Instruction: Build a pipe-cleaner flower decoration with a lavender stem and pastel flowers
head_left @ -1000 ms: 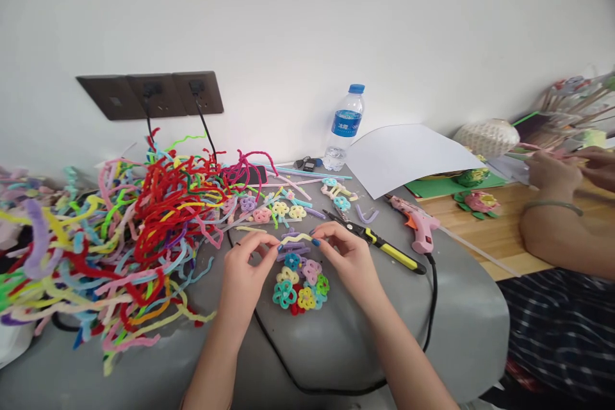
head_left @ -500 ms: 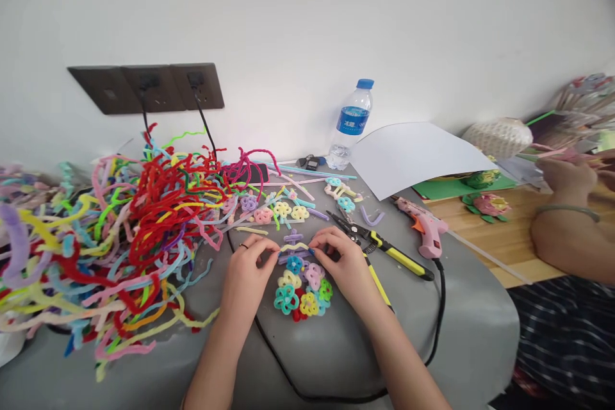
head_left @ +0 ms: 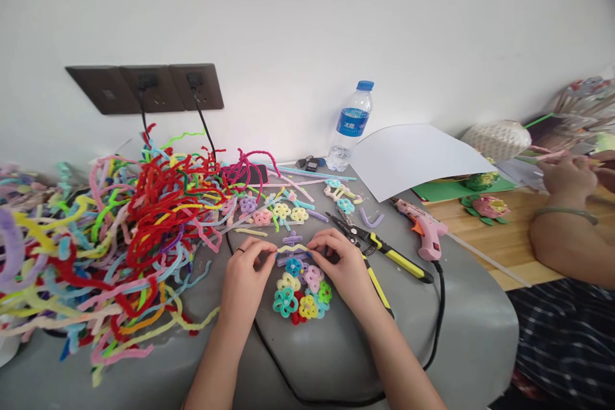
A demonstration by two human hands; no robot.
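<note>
A short, wavy pale-yellow pipe cleaner (head_left: 292, 248) is stretched between my two hands. My left hand (head_left: 250, 272) pinches its left end, and my right hand (head_left: 339, 262) pinches the right end. Just beneath it lie purple pipe cleaner pieces (head_left: 291, 239), partly covered. Between my wrists sits a cluster of pipe cleaner flowers (head_left: 288, 282) in blue, cream, pink, green, yellow, teal and red. Beyond my hands are more loose flowers (head_left: 281, 211) in purple, pink and yellow.
A big tangled heap of pipe cleaners (head_left: 158, 224) covers the left side. Yellow-black pliers (head_left: 396, 257) and a pink glue gun (head_left: 425, 229) lie to the right. A water bottle (head_left: 352, 125) stands by white paper (head_left: 418, 157). Another person's hand (head_left: 567, 176) is at far right.
My hands have stayed almost in place, both still pinching the yellow pipe cleaner. The right fingertips have shifted slightly left. At far right, the other person's hands have moved a little.
</note>
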